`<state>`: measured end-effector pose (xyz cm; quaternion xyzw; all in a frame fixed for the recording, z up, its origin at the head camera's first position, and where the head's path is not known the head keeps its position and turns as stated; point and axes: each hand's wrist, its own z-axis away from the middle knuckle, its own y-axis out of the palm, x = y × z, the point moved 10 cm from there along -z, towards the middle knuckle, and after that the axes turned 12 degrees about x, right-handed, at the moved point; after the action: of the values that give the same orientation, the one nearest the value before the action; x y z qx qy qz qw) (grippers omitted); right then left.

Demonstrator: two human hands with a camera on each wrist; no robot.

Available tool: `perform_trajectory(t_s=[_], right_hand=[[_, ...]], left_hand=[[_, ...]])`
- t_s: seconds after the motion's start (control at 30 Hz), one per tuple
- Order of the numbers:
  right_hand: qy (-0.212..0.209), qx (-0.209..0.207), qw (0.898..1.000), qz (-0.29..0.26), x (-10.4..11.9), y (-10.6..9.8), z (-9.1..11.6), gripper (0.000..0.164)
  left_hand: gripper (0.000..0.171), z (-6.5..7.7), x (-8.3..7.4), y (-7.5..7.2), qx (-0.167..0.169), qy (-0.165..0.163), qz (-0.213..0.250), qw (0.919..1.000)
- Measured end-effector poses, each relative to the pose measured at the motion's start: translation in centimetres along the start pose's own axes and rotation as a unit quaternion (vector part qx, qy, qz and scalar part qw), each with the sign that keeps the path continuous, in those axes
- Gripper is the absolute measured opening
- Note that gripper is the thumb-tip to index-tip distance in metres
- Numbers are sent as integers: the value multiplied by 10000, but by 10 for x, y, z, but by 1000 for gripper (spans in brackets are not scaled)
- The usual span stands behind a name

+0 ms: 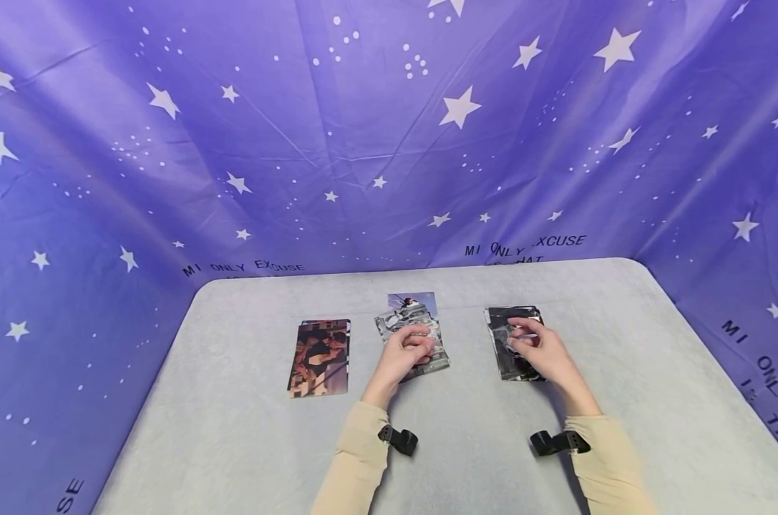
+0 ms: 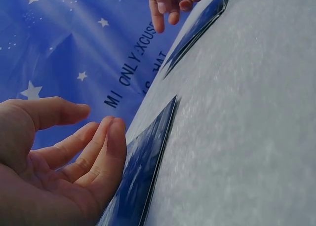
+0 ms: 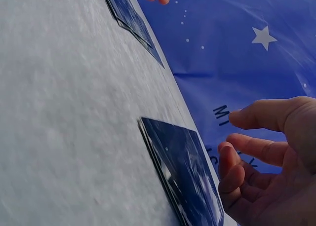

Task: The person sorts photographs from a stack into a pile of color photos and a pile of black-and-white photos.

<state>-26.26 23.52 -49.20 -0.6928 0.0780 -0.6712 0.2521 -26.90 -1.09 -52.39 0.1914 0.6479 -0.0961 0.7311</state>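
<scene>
My left hand (image 1: 400, 357) hovers over the middle pile of photo cards (image 1: 441, 356), whose grey-toned cards lie fanned and uneven. A bluish picture card (image 1: 398, 300) sticks out at that pile's far end. In the left wrist view, the fingers (image 2: 116, 137) bend loosely above the glossy stack, and nothing is between thumb and fingertips. Over the right pile of dark photo cards (image 1: 501, 354) is my right hand (image 1: 546, 352). The right wrist view shows its thumb and fingers (image 3: 261, 147) apart and holding nothing, beside the stack's upper face. Each hand hides part of its pile.
To the left lies another card pile (image 1: 321, 368), with a warm reddish-brown picture on top. All three piles rest on a grey cloth-covered table (image 1: 234, 443). A purple star-printed curtain (image 1: 337, 143) surrounds the table's back and sides. Black wrist cameras (image 1: 401, 439) sit on both sleeves.
</scene>
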Motion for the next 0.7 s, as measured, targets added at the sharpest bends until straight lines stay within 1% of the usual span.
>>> perform_trajectory(t_s=[0.13,0.27,0.4,0.53,0.7], right_hand=[[-125,3,9999,-35,5,7,-1,40],[-143,1,9999,-28,5,15,-2,37],[-183,6,9996,-213,6,24,-4,36],[-271,61,9989,-388,10,34,-7,36],[-229,208,9987,-394,15,46,-10,36]], left_hand=[[32,4,1,-5,-47,41,68,10000],[31,9,2,-11,-76,41,79,9999],[34,15,3,-17,-123,57,67,9999],[34,21,6,-26,-190,37,84,9998],[34,26,8,-37,-264,-30,120,9996]])
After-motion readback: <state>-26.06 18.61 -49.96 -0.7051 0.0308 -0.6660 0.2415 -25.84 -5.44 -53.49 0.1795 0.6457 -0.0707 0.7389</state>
